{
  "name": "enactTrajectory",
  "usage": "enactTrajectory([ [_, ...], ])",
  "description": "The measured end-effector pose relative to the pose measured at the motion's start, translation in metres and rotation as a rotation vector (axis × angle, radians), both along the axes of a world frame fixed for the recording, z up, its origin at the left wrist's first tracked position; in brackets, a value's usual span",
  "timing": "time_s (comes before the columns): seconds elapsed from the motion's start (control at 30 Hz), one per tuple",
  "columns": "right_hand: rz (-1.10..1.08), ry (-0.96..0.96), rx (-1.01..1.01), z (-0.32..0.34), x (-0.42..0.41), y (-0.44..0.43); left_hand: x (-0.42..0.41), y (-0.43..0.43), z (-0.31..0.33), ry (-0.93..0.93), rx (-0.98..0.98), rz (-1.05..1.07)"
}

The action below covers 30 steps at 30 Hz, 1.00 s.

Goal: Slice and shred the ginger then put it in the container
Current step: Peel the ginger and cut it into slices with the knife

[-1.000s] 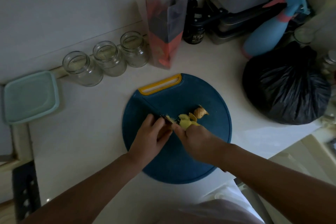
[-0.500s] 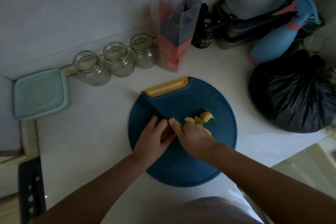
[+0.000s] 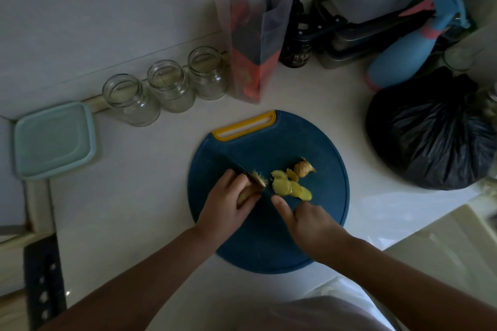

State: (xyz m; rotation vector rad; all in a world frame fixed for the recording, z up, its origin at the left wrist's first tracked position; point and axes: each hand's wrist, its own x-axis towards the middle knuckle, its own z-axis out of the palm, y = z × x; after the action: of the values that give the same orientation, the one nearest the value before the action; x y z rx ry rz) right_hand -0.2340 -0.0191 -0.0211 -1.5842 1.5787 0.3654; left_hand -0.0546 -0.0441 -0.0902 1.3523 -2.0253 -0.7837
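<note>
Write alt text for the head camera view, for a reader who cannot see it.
On a round blue cutting board, a person's left hand holds a ginger piece while the right hand cuts it with a dark knife. Yellow ginger slices lie beside the blade; three empty glass jars and a teal container stand behind.

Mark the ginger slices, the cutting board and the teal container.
ginger slices [image 3: 291, 188], head view, on the largest slice.
cutting board [image 3: 269, 148], head view, bare blue surface.
teal container [image 3: 53, 140], head view, middle of its lid.
</note>
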Motion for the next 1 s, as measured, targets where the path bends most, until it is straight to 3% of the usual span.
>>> enactTrajectory([
  [0.1, 0.056, 0.005, 0.023, 0.004, 0.003, -0.001, 0.0, -0.002, -0.002, -0.021, -0.008, -0.009],
  [0.23, -0.265, -0.053, 0.008, 0.0, 0.018, -0.018, -0.001, -0.001, -0.004, -0.068, -0.065, -0.003],
  [0.53, -0.217, -0.087, -0.083, -0.008, 0.034, -0.032, -0.003, 0.003, -0.007, -0.108, -0.166, 0.012],
  [0.73, -0.26, -0.097, -0.018, -0.001, 0.042, -0.039, -0.002, 0.003, -0.006, -0.138, -0.147, 0.029],
  [0.83, -0.401, -0.129, -0.02, 0.002, 0.044, -0.039, 0.002, 0.001, -0.005, -0.092, -0.118, -0.003],
  [1.0, -0.311, -0.165, -0.084, -0.003, 0.035, -0.026, 0.005, -0.001, 0.004, 0.078, 0.021, 0.054],
])
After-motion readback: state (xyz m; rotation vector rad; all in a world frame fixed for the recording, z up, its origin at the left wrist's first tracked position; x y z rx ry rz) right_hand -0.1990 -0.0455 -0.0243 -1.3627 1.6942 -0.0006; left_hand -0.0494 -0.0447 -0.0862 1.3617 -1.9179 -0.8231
